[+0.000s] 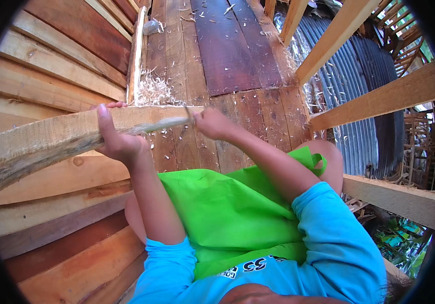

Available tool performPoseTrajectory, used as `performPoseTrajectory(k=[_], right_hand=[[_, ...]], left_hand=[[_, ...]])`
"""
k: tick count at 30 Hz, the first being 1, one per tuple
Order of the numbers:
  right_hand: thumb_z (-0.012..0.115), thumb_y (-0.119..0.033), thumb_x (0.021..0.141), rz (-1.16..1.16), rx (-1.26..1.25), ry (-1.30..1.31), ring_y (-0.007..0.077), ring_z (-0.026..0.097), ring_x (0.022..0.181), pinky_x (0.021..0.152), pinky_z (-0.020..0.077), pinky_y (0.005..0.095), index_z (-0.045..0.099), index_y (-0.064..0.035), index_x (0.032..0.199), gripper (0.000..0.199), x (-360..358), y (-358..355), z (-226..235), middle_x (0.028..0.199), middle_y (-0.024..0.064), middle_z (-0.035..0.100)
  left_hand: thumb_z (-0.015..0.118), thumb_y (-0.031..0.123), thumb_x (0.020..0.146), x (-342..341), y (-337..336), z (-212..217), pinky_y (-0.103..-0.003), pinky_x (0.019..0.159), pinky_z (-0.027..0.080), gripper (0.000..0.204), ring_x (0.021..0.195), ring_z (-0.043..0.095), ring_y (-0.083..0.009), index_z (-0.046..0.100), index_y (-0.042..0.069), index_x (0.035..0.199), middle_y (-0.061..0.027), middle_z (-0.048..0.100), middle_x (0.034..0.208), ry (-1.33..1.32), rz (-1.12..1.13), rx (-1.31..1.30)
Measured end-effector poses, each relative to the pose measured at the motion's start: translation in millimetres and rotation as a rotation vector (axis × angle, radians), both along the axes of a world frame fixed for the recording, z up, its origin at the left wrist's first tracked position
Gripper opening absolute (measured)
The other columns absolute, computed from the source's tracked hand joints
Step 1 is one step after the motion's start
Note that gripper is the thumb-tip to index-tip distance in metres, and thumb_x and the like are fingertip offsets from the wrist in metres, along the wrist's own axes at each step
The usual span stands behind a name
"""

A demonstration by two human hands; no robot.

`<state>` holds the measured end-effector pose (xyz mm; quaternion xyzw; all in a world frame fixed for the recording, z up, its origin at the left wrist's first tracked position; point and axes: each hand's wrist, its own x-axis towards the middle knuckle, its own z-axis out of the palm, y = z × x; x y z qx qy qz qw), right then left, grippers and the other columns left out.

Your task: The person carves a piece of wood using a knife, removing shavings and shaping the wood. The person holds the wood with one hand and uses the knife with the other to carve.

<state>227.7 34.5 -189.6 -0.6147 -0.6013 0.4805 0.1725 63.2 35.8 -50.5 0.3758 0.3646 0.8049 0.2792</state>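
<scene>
A long curved plank (50, 139) is held across the lap, running from lower left up to approx. centre frame, its end reaching the right hand. The left hand (116, 139) is wrapped round the plank: thumb up the near face, fingertips (113, 105) visible over the top edge, grip fully closed. The right hand (212, 123) is closed into a fist at the plank's end, w/ a thin dark tool (189, 113) projecting from it and touching the top edge; the tool's kind cannot be told. A pale, freshly cut strip is seen along the plank's lower edge, btwn. the two hands.

Containers: none are seen. Loose wood shavings (151, 91) are heaped directly on the plank floor (232, 55), just beyond the plank, w/ more scattered further up the boards and along the floor's right edge.

A wall of stacked boards (50, 61) is seen at left. A narrow wood strip (136, 55) is leaned along the wall's foot. Bare timber rails (379, 96) are crossed at right, w/ corrugated metal sheet (359, 76) below them. Green shorts (227, 213) and blue sleeves (339, 238) are worn.
</scene>
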Motion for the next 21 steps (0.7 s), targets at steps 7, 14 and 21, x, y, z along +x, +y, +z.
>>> performPoseTrajectory(k=[7, 14, 21], right_hand=[[0.034, -0.042, 0.099, -0.104, 0.041, -0.094, 0.0401, 0.065, 0.094, 0.087, 0.0485, 0.0485, 0.064, 0.0113, 0.093, 0.061, 21.6, -3.2, -10.5, 0.093, 0.0319, 0.064], [0.035, -0.041, 0.099, -0.051, 0.142, -0.161, 0.0381, 0.065, 0.085, 0.081, 0.0488, 0.0478, 0.064, 0.0112, 0.091, 0.060, 36.9, -9.1, -33.2, 0.088, 0.0292, 0.065], [0.037, -0.039, 0.098, -0.014, -0.126, -0.001, 0.0439, 0.062, 0.100, 0.092, 0.0471, 0.0483, 0.063, 0.0132, 0.098, 0.059, 17.3, -4.0, -2.1, 0.103, 0.0330, 0.063]], left_hand=[[0.063, 0.018, 0.085, 18.0, -3.8, 4.6, -0.035, 0.071, 0.049, 0.021, 0.075, 0.056, -0.0218, 0.053, 0.001, 0.091, -0.0122, 0.056, 0.080, 0.082, -0.030, 0.065], [0.063, 0.016, 0.086, 27.1, -3.1, 5.6, -0.035, 0.071, 0.049, 0.020, 0.074, 0.057, -0.0209, 0.053, 0.000, 0.093, -0.0115, 0.057, 0.077, 0.092, -0.049, 0.093], [0.064, 0.014, 0.085, 11.6, -4.5, -5.2, -0.035, 0.070, 0.050, 0.023, 0.073, 0.057, -0.0214, 0.051, 0.001, 0.100, -0.0117, 0.057, 0.078, 0.048, 0.008, 0.066]])
